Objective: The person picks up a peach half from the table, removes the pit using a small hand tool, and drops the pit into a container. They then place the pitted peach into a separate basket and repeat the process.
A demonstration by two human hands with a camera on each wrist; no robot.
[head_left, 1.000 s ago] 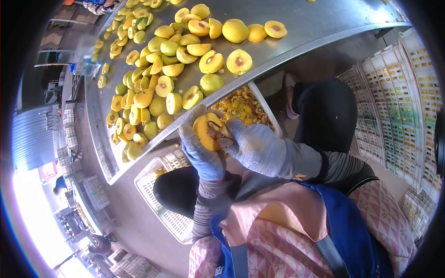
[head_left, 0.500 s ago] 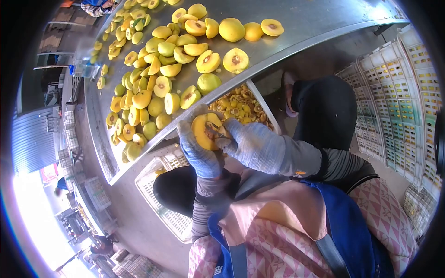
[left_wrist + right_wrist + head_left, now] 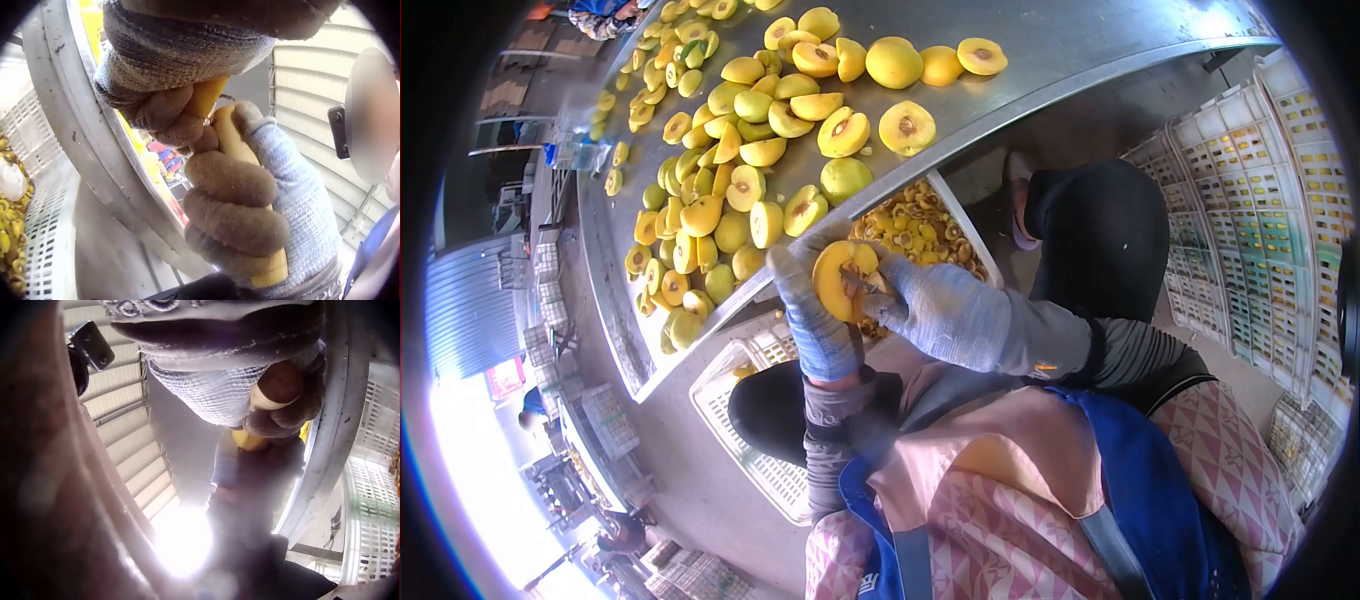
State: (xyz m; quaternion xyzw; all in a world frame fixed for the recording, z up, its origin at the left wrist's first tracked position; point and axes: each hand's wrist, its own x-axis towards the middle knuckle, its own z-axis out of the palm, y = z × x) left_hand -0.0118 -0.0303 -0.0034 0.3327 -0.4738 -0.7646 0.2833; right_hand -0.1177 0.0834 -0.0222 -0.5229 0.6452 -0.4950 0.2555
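Observation:
My left hand, in a grey-blue glove with darker fingers, holds a yellow peach half with its cut face toward my right hand. In the left wrist view its fingers curl round the peach half. My gloved right hand grips a pitting knife by its pale wooden handle; the handle's end sticks out of the fist in the right wrist view. The thin curved metal blade is at the brown middle of the cut face. Right fingertips lie right at the fruit's edge.
Many peach halves lie on the metal table, its raised rim just beyond my hands. Below stands a container of scraps. A white crate is at lower left, and tall stacked crates stand at right.
My left hand has shifted slightly left and its thumb has moved away from the peach half. The knife has stayed at the fruit's middle, where the cut face has turned a little.

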